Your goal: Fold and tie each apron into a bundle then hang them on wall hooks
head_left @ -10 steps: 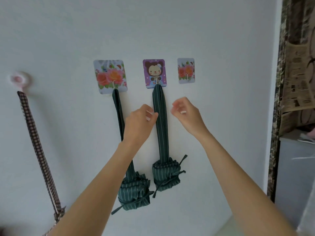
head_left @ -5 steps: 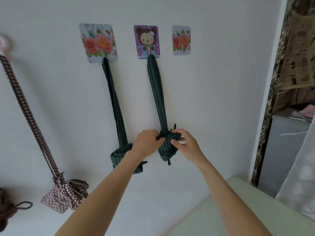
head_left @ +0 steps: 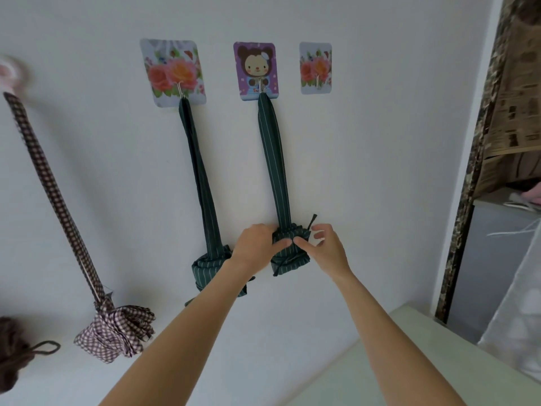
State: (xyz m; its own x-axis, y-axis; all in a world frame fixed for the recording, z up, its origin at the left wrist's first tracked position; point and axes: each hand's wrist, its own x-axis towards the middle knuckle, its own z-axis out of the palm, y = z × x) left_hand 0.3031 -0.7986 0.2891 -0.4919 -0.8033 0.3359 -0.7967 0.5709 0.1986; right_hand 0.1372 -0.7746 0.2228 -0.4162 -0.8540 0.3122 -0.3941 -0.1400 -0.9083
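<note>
Two hands on one green striped bundle, hung by its long strap from the bear hook in the middle of the wall. Left hand against the bundle's left side, fingers curled round the fabric, thumb tip pressed on the front. Right hand at the bundle's right side, thumb pinching the front fold just beside the left thumb, index finger raised and bent near a short tie end sticking up from the top. Bundle thus caught between the two grips, lower half showing below them, a thin tie tail dangling at the bottom left. Second green striped bundle just to the left, partly behind the left forearm, hanging from the large rose hook. Small rose hook to the right, bare. Checked bundle far left, strap running up to a pink hook at the wall's left edge. Dark brown bundle cut off at the left border. Pale surface at lower right.
</note>
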